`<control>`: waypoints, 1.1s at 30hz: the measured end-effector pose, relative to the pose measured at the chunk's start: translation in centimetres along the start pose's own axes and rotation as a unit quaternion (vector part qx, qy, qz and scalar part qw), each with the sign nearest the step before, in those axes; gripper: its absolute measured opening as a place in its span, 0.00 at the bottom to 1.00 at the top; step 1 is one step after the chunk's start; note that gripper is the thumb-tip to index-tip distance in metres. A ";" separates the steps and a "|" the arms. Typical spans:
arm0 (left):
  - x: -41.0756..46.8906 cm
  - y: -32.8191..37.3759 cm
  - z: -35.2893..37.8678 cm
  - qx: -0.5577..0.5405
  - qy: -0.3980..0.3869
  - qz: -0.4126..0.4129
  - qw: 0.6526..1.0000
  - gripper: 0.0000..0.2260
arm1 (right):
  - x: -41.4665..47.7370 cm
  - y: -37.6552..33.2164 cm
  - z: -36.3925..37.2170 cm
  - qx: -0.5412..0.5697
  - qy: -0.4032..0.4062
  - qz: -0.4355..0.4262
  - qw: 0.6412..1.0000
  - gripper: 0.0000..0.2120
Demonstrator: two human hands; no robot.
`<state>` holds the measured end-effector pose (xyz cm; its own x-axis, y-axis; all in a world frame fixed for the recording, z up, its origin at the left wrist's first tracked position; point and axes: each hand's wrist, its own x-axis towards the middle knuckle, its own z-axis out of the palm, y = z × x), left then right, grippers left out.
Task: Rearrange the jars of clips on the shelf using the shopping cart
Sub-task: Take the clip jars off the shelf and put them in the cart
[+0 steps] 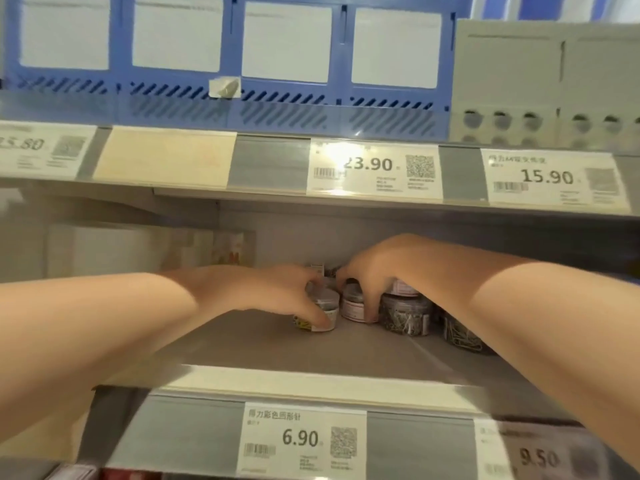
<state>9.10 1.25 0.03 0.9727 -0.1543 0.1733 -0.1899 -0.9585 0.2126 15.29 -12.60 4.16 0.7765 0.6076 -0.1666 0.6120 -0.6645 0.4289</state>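
Head view: left hand point(277, 292) grips small jar point(328, 306) on shelf point(259, 344); right hand point(377, 268), at its 3 o'clock, clasps pink-labelled jar point(353, 306).

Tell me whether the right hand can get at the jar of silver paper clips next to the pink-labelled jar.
Probably yes. The right hand hangs over the pink-labelled jar, and the jar of silver paper clips stands right beside its fingers, with nothing between them.

Blue file racks point(221, 46) up top, grey box point(540, 81) beside, 6.90 price tag point(301, 441) below
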 end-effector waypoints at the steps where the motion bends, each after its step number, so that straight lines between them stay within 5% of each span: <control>1: -0.3 -0.4 -0.2 -0.009 0.013 -0.019 1.000 0.30 | -0.3 -0.2 0.0 0.020 0.025 -0.004 0.999 0.36; 6: -2.6 -0.8 -1.9 -0.055 0.095 -0.035 0.993 0.19 | -2.3 -0.5 -0.2 0.135 0.153 -0.056 0.977 0.34; 14: -6.8 2.3 -2.1 -0.079 0.184 -0.026 0.979 0.21 | -7.2 -0.8 1.4 0.243 0.208 -0.084 0.944 0.25; 18: -8.9 4.2 -1.6 -0.122 0.204 -0.036 0.971 0.29 | -11.7 -1.8 2.5 0.315 0.206 -0.044 0.925 0.15; 21: -11.1 6.1 -1.5 -0.122 0.200 -0.021 0.972 0.34 | -15.4 -2.8 3.1 0.310 0.224 0.031 0.923 0.23; 24: -13.7 8.0 -0.8 -0.151 0.201 0.021 0.968 0.30 | -19.3 -4.4 3.7 0.306 0.276 0.039 0.910 0.32; 33: -22.5 15.0 5.5 -0.219 0.186 0.102 0.952 0.28 | -32.1 -10.8 10.2 0.387 0.305 0.178 0.852 0.32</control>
<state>-14.86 -11.00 -5.93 0.8102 -0.1537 0.5657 -0.4872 -0.7131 0.5040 -14.73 -29.42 -4.21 0.8556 0.2645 0.4450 0.4534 -0.7976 -0.3977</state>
